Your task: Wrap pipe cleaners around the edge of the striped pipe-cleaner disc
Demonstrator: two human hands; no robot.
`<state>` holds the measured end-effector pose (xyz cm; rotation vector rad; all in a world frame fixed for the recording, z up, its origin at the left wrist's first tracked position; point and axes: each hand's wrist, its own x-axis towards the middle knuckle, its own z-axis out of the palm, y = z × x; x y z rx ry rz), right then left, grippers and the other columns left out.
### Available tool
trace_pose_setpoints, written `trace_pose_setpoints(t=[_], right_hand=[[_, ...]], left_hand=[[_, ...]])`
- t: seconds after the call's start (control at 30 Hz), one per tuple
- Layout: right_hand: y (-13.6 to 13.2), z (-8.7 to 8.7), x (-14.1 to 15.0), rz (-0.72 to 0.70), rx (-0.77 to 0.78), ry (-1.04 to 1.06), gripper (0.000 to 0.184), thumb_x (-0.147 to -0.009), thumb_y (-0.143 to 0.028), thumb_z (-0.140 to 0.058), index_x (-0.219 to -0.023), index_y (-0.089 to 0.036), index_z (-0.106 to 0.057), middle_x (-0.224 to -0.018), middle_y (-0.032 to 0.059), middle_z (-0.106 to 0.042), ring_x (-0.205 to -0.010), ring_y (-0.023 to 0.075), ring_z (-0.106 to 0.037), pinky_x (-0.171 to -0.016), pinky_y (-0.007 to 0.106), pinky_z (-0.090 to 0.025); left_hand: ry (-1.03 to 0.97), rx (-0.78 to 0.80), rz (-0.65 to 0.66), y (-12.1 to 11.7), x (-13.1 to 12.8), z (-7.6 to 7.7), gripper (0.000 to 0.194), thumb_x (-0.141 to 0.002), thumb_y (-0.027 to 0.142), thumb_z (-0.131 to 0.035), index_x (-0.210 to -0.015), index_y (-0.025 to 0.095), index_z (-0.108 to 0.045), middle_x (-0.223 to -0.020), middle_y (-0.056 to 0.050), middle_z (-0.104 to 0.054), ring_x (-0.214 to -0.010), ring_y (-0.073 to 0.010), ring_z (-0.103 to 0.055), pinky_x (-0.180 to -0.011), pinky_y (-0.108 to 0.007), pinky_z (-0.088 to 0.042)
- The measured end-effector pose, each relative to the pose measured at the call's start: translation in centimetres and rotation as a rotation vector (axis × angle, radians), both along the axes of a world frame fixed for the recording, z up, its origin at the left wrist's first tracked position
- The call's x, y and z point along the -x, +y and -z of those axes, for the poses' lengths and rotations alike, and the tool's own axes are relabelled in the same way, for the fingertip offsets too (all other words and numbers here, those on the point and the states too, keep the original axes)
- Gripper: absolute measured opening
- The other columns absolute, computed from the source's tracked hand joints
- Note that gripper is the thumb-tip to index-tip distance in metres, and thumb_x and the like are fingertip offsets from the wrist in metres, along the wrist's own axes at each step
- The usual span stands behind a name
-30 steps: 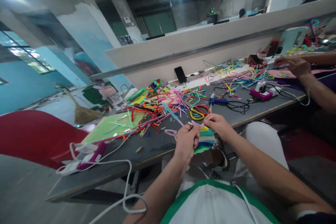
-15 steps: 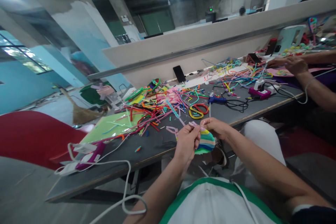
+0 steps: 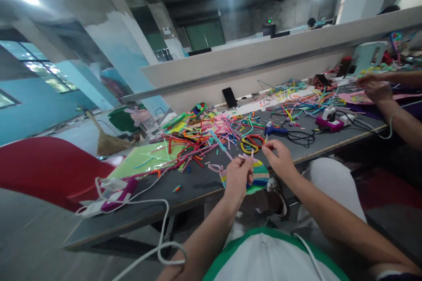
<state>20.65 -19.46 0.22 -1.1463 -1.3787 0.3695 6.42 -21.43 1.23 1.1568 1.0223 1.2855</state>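
My left hand point(image 3: 238, 177) is pinched on a thin pink pipe cleaner point(image 3: 246, 156) held just above the table's front edge. My right hand point(image 3: 278, 157) pinches the other end of the same pipe cleaner, fingers closed. Under both hands lies a striped, multicoloured round piece point(image 3: 260, 176) made of coiled pipe cleaners. A small pink loop point(image 3: 215, 167) rests on the grey table point(image 3: 198, 182) just left of my left hand.
A heap of coloured pipe cleaners point(image 3: 204, 134) covers the table's middle. A blue glue gun point(image 3: 275, 130), black cables, a phone point(image 3: 228, 97) against the divider, a green sheet point(image 3: 145, 160), a white charger and cable point(image 3: 108, 193). Another person's arm point(image 3: 392, 109) works at right. Red chair point(image 3: 46, 169) at left.
My hands drew close together over the pipe cleaner, then the right hand moved a little apart and up. The camera view shifted slightly.
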Motion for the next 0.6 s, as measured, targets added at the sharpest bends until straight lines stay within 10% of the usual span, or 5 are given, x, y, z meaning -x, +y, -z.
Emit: trace_pose_setpoints(t=[0.23, 0.6], right_hand=[[-2.1, 0.1, 1.3, -0.051, -0.014, -0.463, 0.01, -0.081, -0.025, -0.06, -0.083, -0.025, -0.069, -0.088, 0.0047, -0.072, -0.088, 0.0223, -0.06, -0.086, 0.039, -0.034], [-1.6, 0.9, 2.6, -0.019, 0.096, -0.138, 0.013, -0.079, -0.023, -0.056, -0.076, -0.023, -0.069, -0.078, 0.0038, -0.069, -0.076, 0.0195, -0.061, -0.07, 0.031, -0.043]], left_hand=[[0.007, 0.0, -0.019, 0.1, -0.2, 0.6, 0.031, -0.072, 0.044, -0.064, -0.068, 0.016, -0.051, -0.048, 0.006, -0.05, -0.029, -0.0055, -0.041, -0.03, -0.017, -0.027], [-0.147, -0.057, 0.03, -0.5, -0.7, 1.6, 0.033, -0.078, 0.048, -0.058, -0.072, 0.017, -0.05, -0.055, 0.006, -0.05, -0.035, -0.0051, -0.041, -0.034, -0.018, -0.031]])
